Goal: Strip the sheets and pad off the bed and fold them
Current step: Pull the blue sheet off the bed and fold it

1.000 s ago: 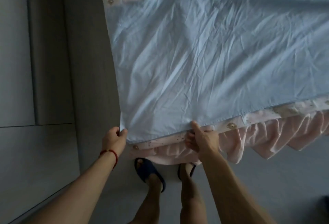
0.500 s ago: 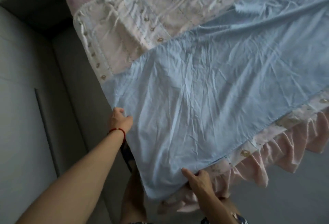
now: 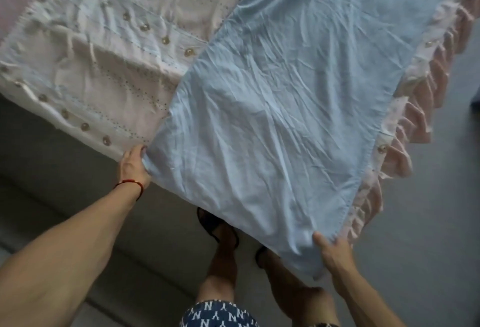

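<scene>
Stripping step here: my left hand (image 3: 133,168) pinches one corner of the blue sheet (image 3: 272,119), my right hand (image 3: 331,251) grips the corner at the bed's foot edge. Next I'd lift both clear and fold it.

The blue sheet (image 3: 272,124) is thin matt cloth, creased all over with fine wrinkles. Under it the white-pink bed cover (image 3: 104,72) looks like soft puckered cloth with tiny stitched dots and shiny round buttons, plus a gathered pink cloth frill (image 3: 415,108). Floor (image 3: 415,236) is smooth grey, dull sheen.
</scene>
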